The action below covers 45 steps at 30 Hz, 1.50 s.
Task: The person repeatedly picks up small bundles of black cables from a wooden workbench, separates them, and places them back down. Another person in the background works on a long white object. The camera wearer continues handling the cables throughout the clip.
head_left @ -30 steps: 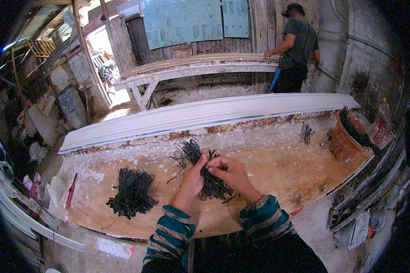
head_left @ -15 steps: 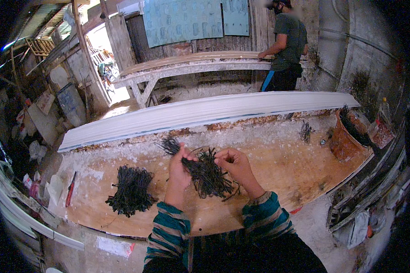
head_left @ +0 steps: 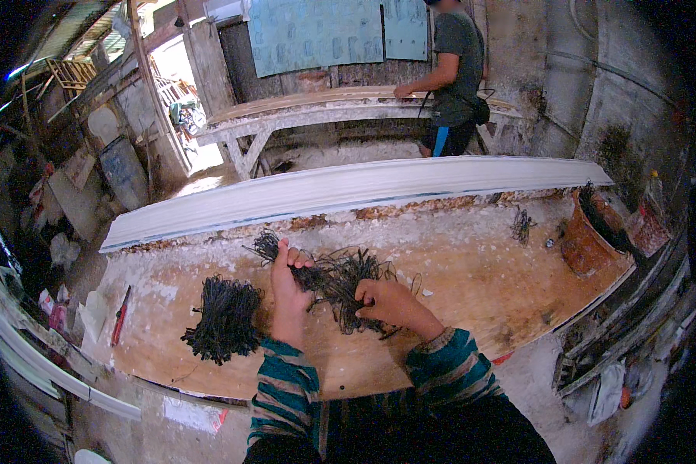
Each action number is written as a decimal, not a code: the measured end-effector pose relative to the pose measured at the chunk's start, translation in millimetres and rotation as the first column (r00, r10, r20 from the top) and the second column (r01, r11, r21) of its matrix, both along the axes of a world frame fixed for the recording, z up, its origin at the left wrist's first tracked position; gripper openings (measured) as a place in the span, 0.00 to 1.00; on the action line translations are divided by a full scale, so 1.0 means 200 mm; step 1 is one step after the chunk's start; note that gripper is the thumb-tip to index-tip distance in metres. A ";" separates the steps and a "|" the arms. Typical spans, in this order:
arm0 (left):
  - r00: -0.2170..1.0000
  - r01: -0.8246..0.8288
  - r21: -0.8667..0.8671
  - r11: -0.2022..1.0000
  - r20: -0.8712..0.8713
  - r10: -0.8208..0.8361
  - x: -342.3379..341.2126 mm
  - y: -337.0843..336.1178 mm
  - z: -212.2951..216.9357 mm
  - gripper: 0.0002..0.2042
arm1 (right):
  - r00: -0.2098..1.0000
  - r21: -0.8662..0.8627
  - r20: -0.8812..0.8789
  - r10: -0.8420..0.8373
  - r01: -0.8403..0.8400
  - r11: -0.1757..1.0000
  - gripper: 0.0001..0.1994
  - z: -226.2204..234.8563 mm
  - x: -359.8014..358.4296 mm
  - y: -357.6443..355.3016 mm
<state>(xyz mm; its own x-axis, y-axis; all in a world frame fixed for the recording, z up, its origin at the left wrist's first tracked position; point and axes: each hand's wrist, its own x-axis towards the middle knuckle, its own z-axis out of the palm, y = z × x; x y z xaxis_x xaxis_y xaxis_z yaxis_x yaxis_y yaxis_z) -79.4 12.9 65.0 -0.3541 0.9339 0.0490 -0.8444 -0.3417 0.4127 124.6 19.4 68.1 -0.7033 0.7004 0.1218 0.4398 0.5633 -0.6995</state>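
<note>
My left hand [head_left: 289,292] is closed around a bunch of thin black wires [head_left: 266,246], whose ends stick out past the thumb. Right beside it lies a loose, tangled heap of black wires [head_left: 340,288] on the wooden board [head_left: 472,286]. The fingers of my right hand [head_left: 397,304] are bent and pinched at the right side of this heap; the wires between the fingertips are partly hidden. Left of my left hand sits a thicker, neatly stacked pile of looped black wires [head_left: 223,319].
A long white moulding [head_left: 348,187] spans the board's far edge. An orange-brown bucket [head_left: 591,240] with black wires stands at the right, near a small wire bunch [head_left: 521,226]. A red-handled tool [head_left: 121,315] lies at the left. Another person [head_left: 455,77] stands at the far bench [head_left: 317,108].
My left hand has shifted slightly left with its wires, away from the heap. The right hand has moved down onto the heap. The other person has moved left along the far bench.
</note>
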 end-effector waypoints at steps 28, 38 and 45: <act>0.958 0.002 -0.139 0.990 -0.285 -0.042 0.09 0.04 -0.07 0.31 | 0.938 -0.087 -0.245 -0.245 0.231 0.969 0.09 -0.07 0.02 0.10; 0.968 0.136 -0.175 0.975 -0.184 -0.168 0.13 0.04 -0.05 0.32 | 0.870 0.126 -0.422 -0.255 0.335 0.934 0.08 -0.12 0.03 0.13; 0.964 0.089 -0.217 0.972 -0.228 -0.139 0.16 0.01 -0.01 0.31 | 0.892 0.130 -0.371 -0.260 0.327 0.936 0.06 -0.08 0.05 0.09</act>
